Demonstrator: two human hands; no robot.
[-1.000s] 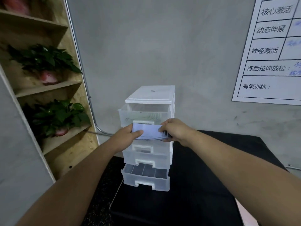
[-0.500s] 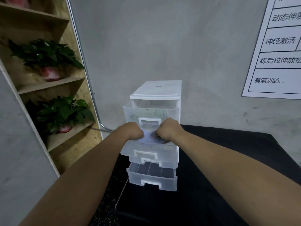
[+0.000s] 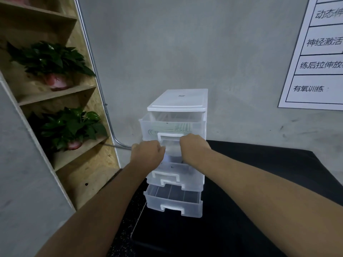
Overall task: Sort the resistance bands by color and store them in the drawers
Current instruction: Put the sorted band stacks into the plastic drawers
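As the head camera looks forward and down: both bare forearms reach out to a drawer unit (image 3: 178, 101) of clear white plastic.
Drawer unit: it stands on the back left part of a black table (image 3: 259, 173), against a grey wall, with four drawers under a flat lid.
Top drawer (image 3: 148, 127): pulled out a little, with pale green bands (image 3: 176, 127) lying inside it.
Second drawer (image 3: 174, 168): pulled out further, and both hands dip into it from above.
Pale band (image 3: 172, 152): a whitish-blue strip inside the second drawer, showing only in the gap between the two hands.
Left hand (image 3: 146, 154): knuckles up, fingers curled down on the left end of the pale band; the fingertips are hidden.
Right hand (image 3: 193, 147): also fisted, curled on the right end of the pale band, just under the top drawer's handle.
Hands together: near each other but apart.
Third drawer (image 3: 193, 186): nearly pushed in; what it holds cannot be told.
Bottom drawer (image 3: 172, 203): pulled out, its ribbed floor showing dark through the plastic.
Wooden shelf (image 3: 55, 93): on the left, carrying an upper plant (image 3: 50, 60) and a lower plant (image 3: 72, 127), both in pink pots.
Wall chart (image 3: 315, 62): white, ruled in boxes with printed Chinese text, at the upper right.
Metal conduit (image 3: 104, 101): it runs down the wall beside the shelf and bends toward the drawer unit.
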